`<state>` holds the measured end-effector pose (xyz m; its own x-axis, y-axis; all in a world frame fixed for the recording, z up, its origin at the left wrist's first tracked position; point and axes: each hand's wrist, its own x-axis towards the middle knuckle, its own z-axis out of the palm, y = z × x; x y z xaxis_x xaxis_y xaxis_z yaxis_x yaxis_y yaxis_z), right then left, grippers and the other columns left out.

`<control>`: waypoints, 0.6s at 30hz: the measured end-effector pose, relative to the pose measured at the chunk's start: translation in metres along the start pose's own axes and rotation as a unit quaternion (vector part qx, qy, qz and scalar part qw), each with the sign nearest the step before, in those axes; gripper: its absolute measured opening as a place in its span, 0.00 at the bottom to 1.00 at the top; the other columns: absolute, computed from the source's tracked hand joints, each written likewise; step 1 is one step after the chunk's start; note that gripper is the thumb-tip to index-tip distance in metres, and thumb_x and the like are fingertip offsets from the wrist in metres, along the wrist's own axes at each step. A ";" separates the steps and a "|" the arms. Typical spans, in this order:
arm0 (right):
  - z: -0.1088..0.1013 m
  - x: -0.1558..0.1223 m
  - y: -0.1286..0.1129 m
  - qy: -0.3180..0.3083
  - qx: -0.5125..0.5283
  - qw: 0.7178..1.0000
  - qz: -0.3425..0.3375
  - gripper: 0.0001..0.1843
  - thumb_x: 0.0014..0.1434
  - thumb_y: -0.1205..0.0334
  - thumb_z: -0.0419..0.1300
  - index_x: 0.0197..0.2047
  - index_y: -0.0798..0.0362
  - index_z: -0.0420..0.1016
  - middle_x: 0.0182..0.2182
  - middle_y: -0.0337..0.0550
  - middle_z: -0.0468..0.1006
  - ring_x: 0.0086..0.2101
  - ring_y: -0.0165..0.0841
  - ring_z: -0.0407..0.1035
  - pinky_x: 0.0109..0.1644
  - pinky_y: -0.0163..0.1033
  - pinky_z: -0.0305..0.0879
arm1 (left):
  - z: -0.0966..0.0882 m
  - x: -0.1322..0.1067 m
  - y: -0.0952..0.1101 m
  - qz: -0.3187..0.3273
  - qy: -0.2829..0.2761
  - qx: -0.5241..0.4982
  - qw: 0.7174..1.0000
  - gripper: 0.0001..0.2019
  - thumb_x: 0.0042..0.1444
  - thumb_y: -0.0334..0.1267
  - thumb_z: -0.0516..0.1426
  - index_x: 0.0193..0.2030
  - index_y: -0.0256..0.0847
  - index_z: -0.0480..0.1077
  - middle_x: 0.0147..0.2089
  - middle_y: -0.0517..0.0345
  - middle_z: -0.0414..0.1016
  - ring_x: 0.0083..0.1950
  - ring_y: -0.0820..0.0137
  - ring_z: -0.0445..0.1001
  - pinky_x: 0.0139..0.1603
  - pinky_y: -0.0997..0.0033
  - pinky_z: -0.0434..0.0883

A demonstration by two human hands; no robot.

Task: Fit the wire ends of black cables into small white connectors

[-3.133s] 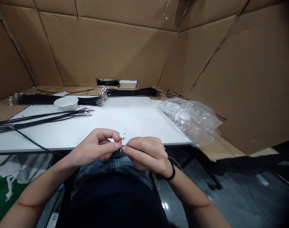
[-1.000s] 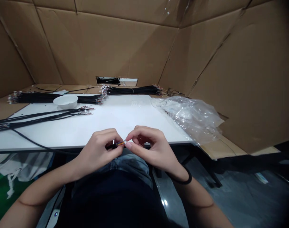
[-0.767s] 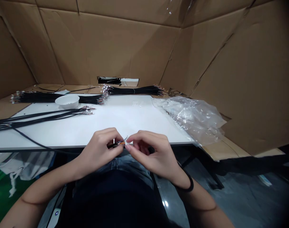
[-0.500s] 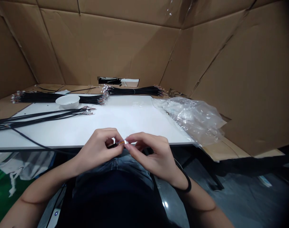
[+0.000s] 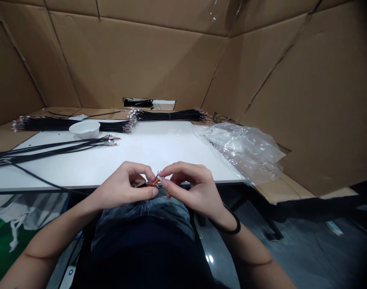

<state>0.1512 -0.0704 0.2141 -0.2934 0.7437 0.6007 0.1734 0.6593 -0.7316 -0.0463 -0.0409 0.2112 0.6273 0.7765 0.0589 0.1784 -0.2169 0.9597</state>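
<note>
My left hand (image 5: 127, 184) pinches the end of a black cable just past the near table edge, above my lap. Red, yellow and dark coloured wires (image 5: 153, 181) fan out from its fingertips. At their tips, my right hand (image 5: 193, 185) closes thumb and forefinger on a small white connector (image 5: 160, 178). Whether every wire sits inside the connector is too small to tell. The cable's black sheath is mostly hidden in my left palm.
A white bowl (image 5: 84, 130) with small dark bits stands on the white table (image 5: 153, 152). Bundles of black cables (image 5: 171, 115) lie behind, and loose black cables (image 5: 51, 149) at left. Crumpled clear plastic (image 5: 246, 148) covers the right side. Cardboard walls (image 5: 141, 56) surround the table.
My fingertips have drawn slightly apart, so more of the coloured wires shows between them. My right hand still pinches the white connector.
</note>
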 end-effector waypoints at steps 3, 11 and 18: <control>0.000 -0.001 0.003 0.002 0.010 1.000 -0.010 0.02 0.56 0.70 0.64 0.35 0.56 0.78 0.27 0.39 0.79 0.20 0.23 0.68 0.23 0.27 0.66 | 0.000 0.000 0.000 -0.004 -0.005 -0.010 1.000 0.12 0.53 0.44 0.62 0.31 0.35 0.71 0.28 0.60 0.64 0.29 0.76 0.59 0.27 0.76 0.56; -0.001 0.002 0.009 -0.015 -0.029 0.994 -0.101 0.08 0.58 0.75 0.58 0.37 0.56 0.78 0.30 0.42 0.78 0.27 0.27 0.69 0.27 0.30 0.66 | -0.001 0.000 0.003 -0.008 -0.015 -0.030 0.999 0.14 0.54 0.45 0.62 0.28 0.36 0.67 0.25 0.63 0.58 0.27 0.77 0.53 0.27 0.75 0.50; -0.002 0.004 0.013 -0.036 -0.022 0.991 -0.126 0.09 0.57 0.75 0.60 0.36 0.55 0.80 0.31 0.44 0.78 0.28 0.28 0.70 0.27 0.32 0.66 | -0.003 0.001 0.000 -0.013 -0.031 -0.064 0.997 0.14 0.53 0.44 0.64 0.29 0.36 0.67 0.24 0.65 0.56 0.24 0.80 0.50 0.24 0.75 0.46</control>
<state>0.1543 -0.0591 0.2076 -0.3980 0.5458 0.7374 0.1268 0.8288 -0.5450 -0.0484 -0.0381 0.2119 0.6704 0.7417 0.0209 0.0983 -0.1168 0.9883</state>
